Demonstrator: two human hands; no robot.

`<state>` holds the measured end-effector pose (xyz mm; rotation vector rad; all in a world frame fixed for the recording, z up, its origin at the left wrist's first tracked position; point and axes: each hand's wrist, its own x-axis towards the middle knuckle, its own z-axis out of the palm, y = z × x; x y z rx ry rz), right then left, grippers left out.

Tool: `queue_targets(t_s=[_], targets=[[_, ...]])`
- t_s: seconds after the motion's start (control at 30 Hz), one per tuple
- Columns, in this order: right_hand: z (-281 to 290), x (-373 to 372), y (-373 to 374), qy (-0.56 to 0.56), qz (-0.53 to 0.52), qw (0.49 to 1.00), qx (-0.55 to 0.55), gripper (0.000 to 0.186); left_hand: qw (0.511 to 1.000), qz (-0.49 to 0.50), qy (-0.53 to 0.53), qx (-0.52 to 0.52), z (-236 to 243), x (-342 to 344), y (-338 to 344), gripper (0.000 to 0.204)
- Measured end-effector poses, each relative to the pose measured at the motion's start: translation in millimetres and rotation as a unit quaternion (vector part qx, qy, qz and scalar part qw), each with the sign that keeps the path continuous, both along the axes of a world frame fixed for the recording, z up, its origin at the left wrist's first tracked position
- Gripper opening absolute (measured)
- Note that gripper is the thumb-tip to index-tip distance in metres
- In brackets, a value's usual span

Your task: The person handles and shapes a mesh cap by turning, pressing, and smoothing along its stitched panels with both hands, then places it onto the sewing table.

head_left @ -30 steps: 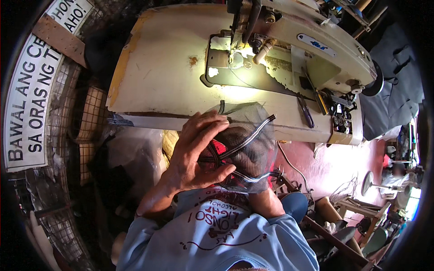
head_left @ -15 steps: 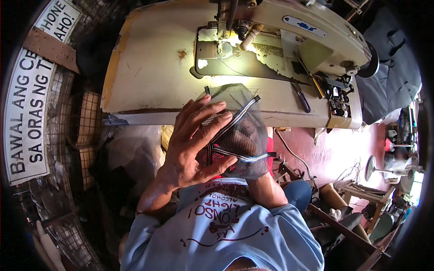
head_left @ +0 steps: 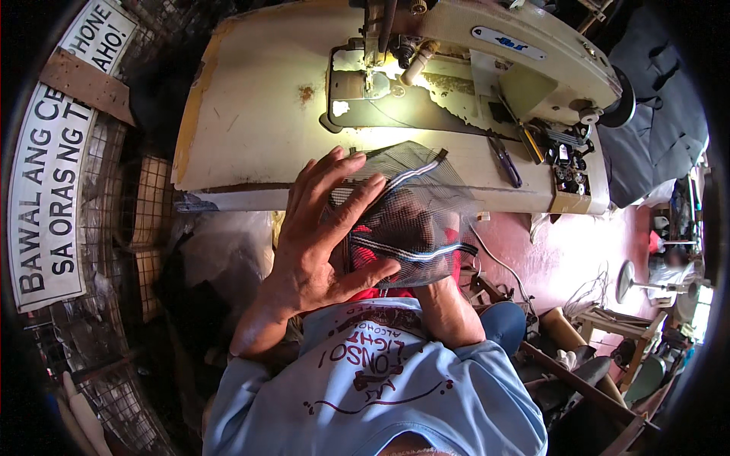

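A piece of dark see-through mesh [head_left: 395,201] is in front of me, just below the near edge of the sewing table. Two striped black-and-white bands run across it, an upper band [head_left: 414,171] and a lower band [head_left: 414,254]. My left hand [head_left: 315,235] rests against the mesh's left side, fingers and thumb spread wide. From the lower right my right hand [head_left: 418,232] reaches behind or inside the mesh. Its rounded shape shows dimly through the weave, but its fingers cannot be made out. Red cloth [head_left: 369,251] shows through and below the mesh.
A sewing machine [head_left: 532,68] with a lit needle area stands on the worn pale table [head_left: 251,129]. A screwdriver [head_left: 530,143] and a dark-handled tool [head_left: 505,163] lie right of the mesh. Wire grating and signs line the left; a fan [head_left: 627,283] stands right.
The mesh has turned slightly and shifted right and up, its bands tilting with it. My right hand has moved up a little; my left hand stays nearly in place, spread.
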<state>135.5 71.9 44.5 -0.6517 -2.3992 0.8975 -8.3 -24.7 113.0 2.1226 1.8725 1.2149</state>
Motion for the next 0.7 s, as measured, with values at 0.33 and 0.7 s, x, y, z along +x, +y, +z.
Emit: queue_targets(t_s=[0.33, 0.7], targets=[[-23, -2, 1, 0.146, 0.087, 0.964, -0.204, 0.031, 1.000, 0.005, -0.007, -0.011, -7, 2, 5, 0.070], [-21, 3, -3, 0.061, 0.042, 0.997, 0.010, 0.034, 0.999, -0.017, 0.017, -0.023, -9, 0, 8, 0.066]])
